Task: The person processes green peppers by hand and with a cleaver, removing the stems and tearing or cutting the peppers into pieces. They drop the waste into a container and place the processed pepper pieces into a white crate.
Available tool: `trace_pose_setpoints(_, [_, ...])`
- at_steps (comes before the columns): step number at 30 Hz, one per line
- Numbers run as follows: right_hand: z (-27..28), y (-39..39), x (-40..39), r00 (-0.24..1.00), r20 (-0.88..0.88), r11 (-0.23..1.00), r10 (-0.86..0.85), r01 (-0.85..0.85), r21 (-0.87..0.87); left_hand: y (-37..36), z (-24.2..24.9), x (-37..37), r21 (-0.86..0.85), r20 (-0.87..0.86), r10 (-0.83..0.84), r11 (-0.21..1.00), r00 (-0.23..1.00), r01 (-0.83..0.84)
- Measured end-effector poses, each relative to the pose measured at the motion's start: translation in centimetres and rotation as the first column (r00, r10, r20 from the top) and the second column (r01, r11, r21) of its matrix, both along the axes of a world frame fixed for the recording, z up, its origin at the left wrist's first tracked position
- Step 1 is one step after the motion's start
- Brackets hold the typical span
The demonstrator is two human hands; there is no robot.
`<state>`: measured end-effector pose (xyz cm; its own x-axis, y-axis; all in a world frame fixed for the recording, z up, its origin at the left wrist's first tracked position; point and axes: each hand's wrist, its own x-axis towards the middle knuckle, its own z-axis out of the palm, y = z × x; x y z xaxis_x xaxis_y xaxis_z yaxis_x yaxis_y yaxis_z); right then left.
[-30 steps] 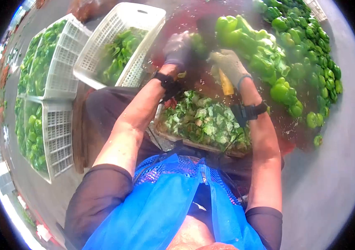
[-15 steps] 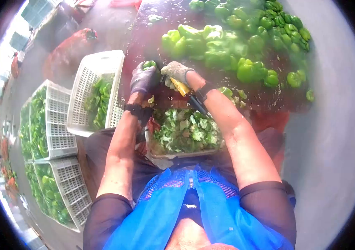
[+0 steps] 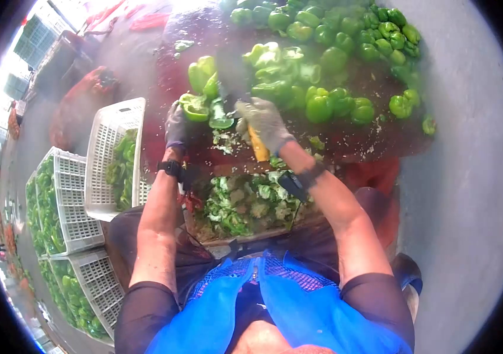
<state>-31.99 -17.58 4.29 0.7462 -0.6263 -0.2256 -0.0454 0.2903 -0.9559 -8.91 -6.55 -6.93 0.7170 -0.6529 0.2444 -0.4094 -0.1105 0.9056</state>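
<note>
My left hand [image 3: 176, 125], in a grey glove, is closed at the left edge of a cut green bell pepper [image 3: 194, 108] with its pale inside showing. My right hand [image 3: 265, 123], also gloved, is wrapped around a knife with a yellow handle [image 3: 258, 145]. Its broad, blurred blade points away from me over the table. Between the hands lies another cut pepper piece [image 3: 221, 114], and a larger green pepper piece [image 3: 202, 73] sits just beyond. Pale seeds and core scraps [image 3: 224, 140] are scattered near my right hand.
Many whole green peppers [image 3: 319, 108] are heaped on the dark red table [image 3: 375, 138]. Below its near edge, a bin [image 3: 251, 236] holds pepper scraps. A white crate [image 3: 91, 186] with peppers stands left, beside stacked crates [image 3: 80, 219]. A red sack [image 3: 83, 97] lies further back.
My hands have moved apart, the left one shifting left. Cut pepper pieces now show between them, where the left hand held a pepper close to the right. The knife blade now points away from me.
</note>
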Motion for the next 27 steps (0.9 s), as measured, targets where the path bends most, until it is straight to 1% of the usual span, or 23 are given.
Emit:
trace_pose_setpoints(2, [0.9, -1.1, -3.5, 0.988, 0.079, 0.989, -0.131, 0.124, 0.086, -1.3, 2.5, -1.8, 0.114, -0.034, 0.009, 0.994, 0.999, -0.005])
trace_pose_setpoints(3, [1.3, -1.7, -5.3, 0.977, 0.097, 0.978, -0.19, 0.18, 0.106, -1.7, 2.1, -1.0, 0.18, 0.061, 0.011, 0.983, 0.998, -0.022])
trace_pose_setpoints(4, [1.4, -2.3, -6.8, 0.962, 0.114, 0.964, -0.247, 0.232, 0.128, -1.7, 1.9, -0.4, 0.362, 0.356, -0.016, 0.924, 0.934, -0.122])
trace_pose_setpoints(5, [0.8, -2.9, -8.0, 0.919, 0.138, 0.917, -0.369, 0.336, 0.216, -1.6, 2.1, -0.1, 0.469, 0.619, -0.076, 0.835, 0.782, -0.29])
trace_pose_setpoints(6, [1.0, -3.3, -9.7, 0.907, 0.15, 0.916, -0.393, 0.371, 0.152, -1.8, 0.5, 1.5, 0.346, 0.552, 0.084, 0.882, 0.83, -0.32])
trace_pose_setpoints(7, [-0.1, -3.8, -10.9, 0.862, 0.177, 0.879, -0.474, 0.452, 0.151, -2.0, -1.0, 3.1, 0.201, 0.461, 0.232, 0.913, 0.856, -0.356])
trace_pose_setpoints(8, [-1.2, -4.6, -11.6, 0.809, 0.205, 0.834, -0.551, 0.529, 0.156, -2.4, -1.9, 3.8, -0.005, 0.518, 0.351, 0.913, 0.78, -0.408])
trace_pose_setpoints(9, [-1.5, -5.7, -12.3, 0.774, 0.145, 0.787, -0.617, 0.6, 0.144, -4.3, 5.0, -2.1, -0.049, 0.461, 0.349, 0.928, 0.816, -0.369])
trace_pose_setpoints(10, [-1.7, -6.3, -13.1, 0.732, 0.073, 0.734, -0.677, 0.666, 0.131, -6.3, 10.1, -5.9, 0.058, 0.257, 0.035, 0.997, 0.966, -0.052])
trace_pose_setpoints(11, [-1.2, -7.0, -14.0, 0.728, 0.114, 0.714, -0.676, 0.61, 0.343, -9.0, 10.5, -7.8, -0.044, -0.007, -0.091, 0.995, 0.996, 0.091])
trace_pose_setpoints(12, [-0.5, -7.8, -14.4, 0.675, 0.134, 0.68, -0.726, 0.673, 0.29, -11.7, 10.8, -9.6, -0.167, -0.268, -0.205, 0.972, 0.941, 0.165])
trace_pose_setpoints(13, [-0.4, -8.7, -15.0, 0.653, 0.14, 0.662, -0.744, 0.694, 0.281, -14.4, 12.3, -12.5, 0.067, -0.231, -0.182, 0.977, 0.956, 0.202])
trace_pose_setpoints(14, [-0.3, -9.5, -15.5, 0.635, 0.15, 0.649, -0.758, 0.711, 0.269, -18.0, 10.7, -12.9, 0.315, -0.05, -0.253, 0.914, 0.966, 0.255])
trace_pose_setpoints(15, [0.0, -10.2, -15.8, 0.603, 0.202, 0.636, -0.772, 0.725, 0.265, -21.1, 10.6, -14.9, 0.259, 0.106, -0.398, 0.896, 0.911, 0.362])
trace_pose_setpoints(16, [0.2, -10.8, -16.0, 0.569, 0.2, 0.602, -0.798, 0.734, 0.315, -24.8, 9.6, -16.1, 0.372, 0.351, -0.389, 0.893, 0.852, 0.255])
trace_pose_setpoints(18, [0.4, -11.7, -17.0, 0.559, 0.212, 0.595, -0.801, 0.708, 0.38, -31.7, 9.7, -18.8, 0.477, 0.271, -0.317, 0.864, 0.909, 0.159])
trace_pose_setpoints(19, [1.2, -11.6, -17.0, 0.538, 0.143, 0.553, -0.831, 0.768, 0.322, -33.0, 12.6, -20.8, 0.57, 0.041, -0.322, 0.785, 0.946, 0.243])
trace_pose_setpoints(20, [0.7, -11.8, -17.4, 0.531, 0.168, 0.554, -0.831, 0.758, 0.345, -36.7, 9.1, -20.7, 0.486, 0.204, -0.391, 0.837, 0.898, 0.253])
trace_pose_setpoints(21, [1.0, -11.5, -17.8, 0.545, 0.2, 0.578, -0.814, 0.729, 0.365, -37.8, 10.6, -22.2, 0.646, 0.173, -0.39, 0.738, 0.905, 0.195])
trace_pose_setpoints(22, [1.4, -11.4, -18.1, 0.541, 0.18, 0.565, -0.822, 0.734, 0.377, -40.7, 8.5, -21.9, 0.706, 0.015, -0.477, 0.628, 0.879, 0.329])
trace_pose_setpoints(24, [0.9, -11.5, -18.9, 0.564, 0.183, 0.59, -0.805, 0.733, 0.338, -40.9, 7.4, -23.7, 0.657, 0.262, -0.39, 0.742, 0.883, 0.133])
trace_pose_setpoints(27, [1.5, -11.2, -19.1, 0.556, 0.172, 0.58, -0.813, 0.753, 0.311, -41.3, 7.7, -24.5, 0.578, 0.286, -0.317, 0.81, 0.904, 0.101])
